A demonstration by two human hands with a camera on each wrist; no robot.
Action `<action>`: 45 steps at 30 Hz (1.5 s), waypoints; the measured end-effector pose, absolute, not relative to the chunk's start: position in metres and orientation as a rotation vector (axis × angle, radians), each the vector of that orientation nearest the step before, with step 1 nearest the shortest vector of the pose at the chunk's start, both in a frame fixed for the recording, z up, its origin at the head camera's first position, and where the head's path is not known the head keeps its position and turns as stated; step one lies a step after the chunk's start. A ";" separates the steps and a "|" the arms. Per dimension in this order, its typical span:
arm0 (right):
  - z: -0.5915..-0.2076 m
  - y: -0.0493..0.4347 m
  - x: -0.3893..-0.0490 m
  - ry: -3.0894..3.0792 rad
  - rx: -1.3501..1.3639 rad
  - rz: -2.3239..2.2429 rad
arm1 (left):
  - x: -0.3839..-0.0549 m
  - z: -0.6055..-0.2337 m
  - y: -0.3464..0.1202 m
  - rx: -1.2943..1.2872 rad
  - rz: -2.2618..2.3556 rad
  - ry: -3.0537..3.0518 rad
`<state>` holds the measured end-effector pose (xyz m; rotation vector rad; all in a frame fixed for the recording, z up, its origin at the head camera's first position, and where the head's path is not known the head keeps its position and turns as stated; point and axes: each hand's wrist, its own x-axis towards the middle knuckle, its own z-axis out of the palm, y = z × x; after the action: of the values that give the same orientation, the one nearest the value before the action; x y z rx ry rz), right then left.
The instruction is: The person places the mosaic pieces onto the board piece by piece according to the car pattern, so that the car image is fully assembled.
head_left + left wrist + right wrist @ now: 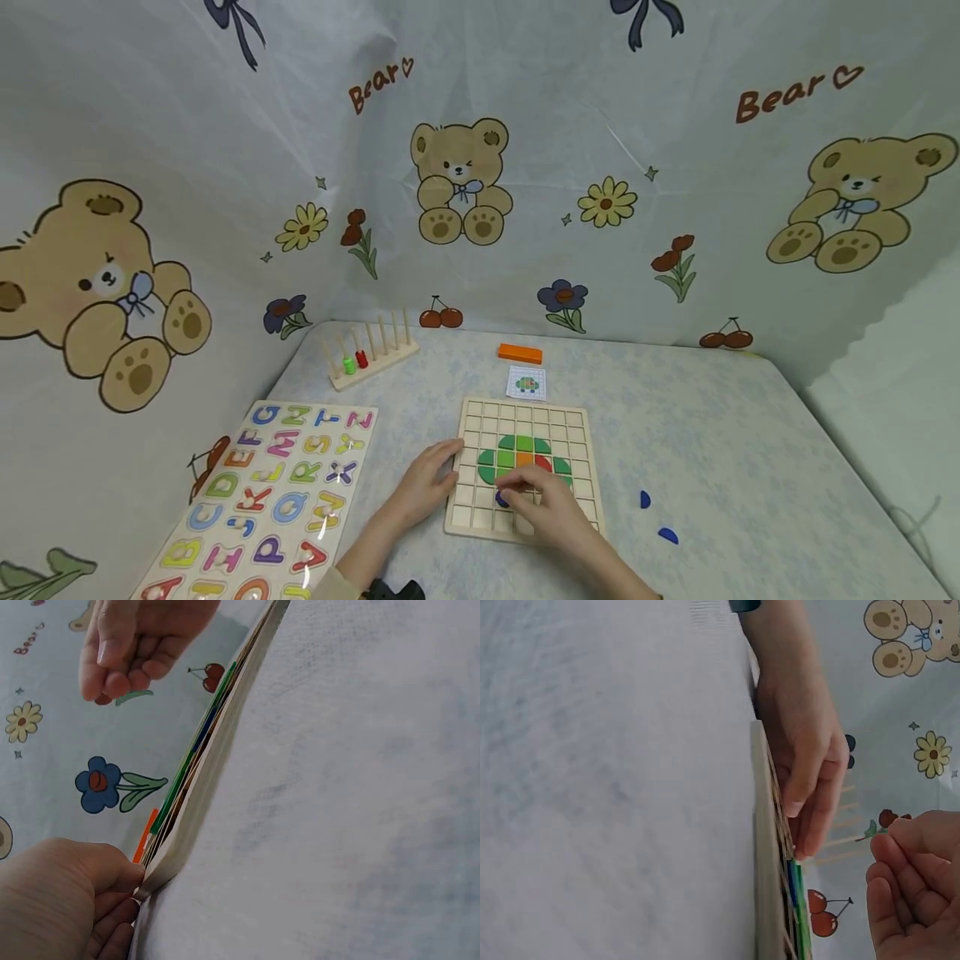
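Observation:
A square wooden grid board (465,521) lies on the table, bearing a picture of green, orange and red pieces. My left hand (423,486) holds the board's left edge; in the left wrist view its thumb (116,870) presses the rim. My right hand (551,508) hovers above the board's lower part with fingers bent and thumb near the fingertips. Nothing shows between these fingers (889,900) in the right wrist view. Just below them a dark blue piece (502,499) sits in the grid, partly hidden. Two blue half-circle pieces (645,499) lie right of the board.
A pattern card (527,383) and an orange block (520,354) lie behind the board. At the back left stands a wooden peg rack (378,363) with green and red beads. An alphabet puzzle board (277,496) covers the table's left side. A bear-print cloth hangs behind.

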<state>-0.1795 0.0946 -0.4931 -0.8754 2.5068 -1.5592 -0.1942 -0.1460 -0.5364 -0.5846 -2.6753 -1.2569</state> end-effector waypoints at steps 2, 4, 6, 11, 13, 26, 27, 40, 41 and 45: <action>-0.486 0.103 -0.180 2.514 -0.855 -1.576 | -0.194 -0.536 -0.145 -0.588 -1.262 -2.675; -0.480 0.114 -0.180 2.572 -0.814 -1.566 | -0.194 -0.536 -0.145 -0.594 -1.258 -2.677; -0.476 0.128 -0.181 2.641 -0.712 -1.549 | -0.195 -0.536 -0.145 -0.596 -1.248 -2.681; -0.473 0.168 -0.181 2.771 -0.451 -1.577 | -0.195 -0.536 -0.145 -0.579 -1.249 -2.693; -0.473 0.183 -0.181 2.829 -0.387 -1.574 | -0.195 -0.536 -0.145 -0.575 -1.250 -2.696; -0.494 0.246 -0.177 3.219 -0.071 -1.053 | -0.194 -0.534 -0.146 -0.578 -1.284 -2.697; -0.496 0.248 -0.177 3.208 -0.049 -1.037 | -0.194 -0.534 -0.146 -0.576 -1.290 -2.696; -0.518 0.251 -0.181 3.200 -0.056 -0.924 | -0.196 -0.537 -0.146 -0.584 -1.269 -2.674; -0.517 0.250 -0.181 3.193 -0.053 -0.928 | -0.196 -0.536 -0.146 -0.583 -1.269 -2.674; -0.518 0.248 -0.180 3.180 -0.042 -0.925 | -0.195 -0.535 -0.146 -0.576 -1.280 -2.685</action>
<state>-0.1800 0.2476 -0.5184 -0.0421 3.1796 -0.9253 -0.1949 -0.1455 -0.5351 -0.5764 -2.6846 -1.2800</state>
